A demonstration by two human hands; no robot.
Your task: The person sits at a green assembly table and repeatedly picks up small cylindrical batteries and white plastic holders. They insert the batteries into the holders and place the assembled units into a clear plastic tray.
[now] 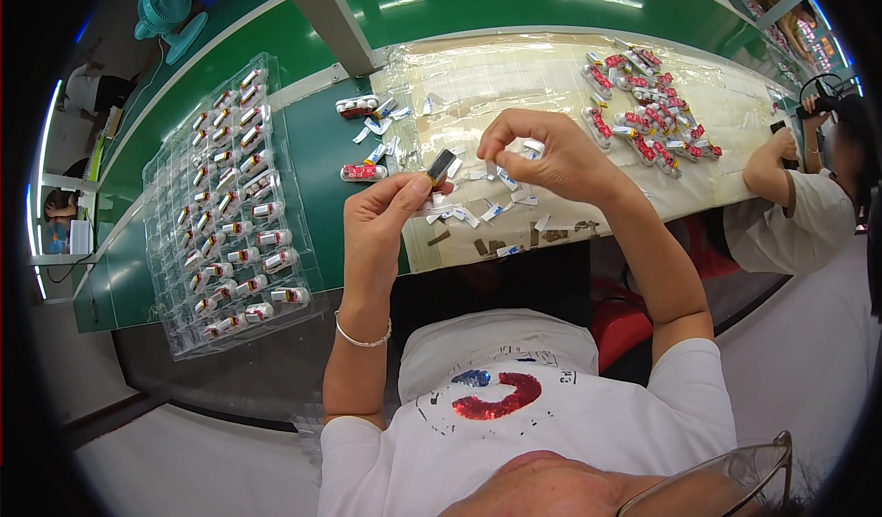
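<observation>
My left hand (386,209) is closed in a pinch around a small piece with a dark rectangular face (441,165) and a yellowish edge, held tilted up over the table. Just to its right, my right hand (556,154) is curled with its fingertips together. Something whitish shows by those fingertips, but I cannot make out what they hold. Small white paper slips with blue marks (496,211) lie scattered under and around both hands. Two small red-and-white pieces (364,172) rest on the green surface beyond my left hand.
A clear plastic tray (158,232) with many small red, white and silver pieces stands at the left. A pile of red-and-white pieces (648,103) lies at the right on the tape-covered mat (524,71). A metal post (326,16) rises behind. Another person (808,186) sits at the right.
</observation>
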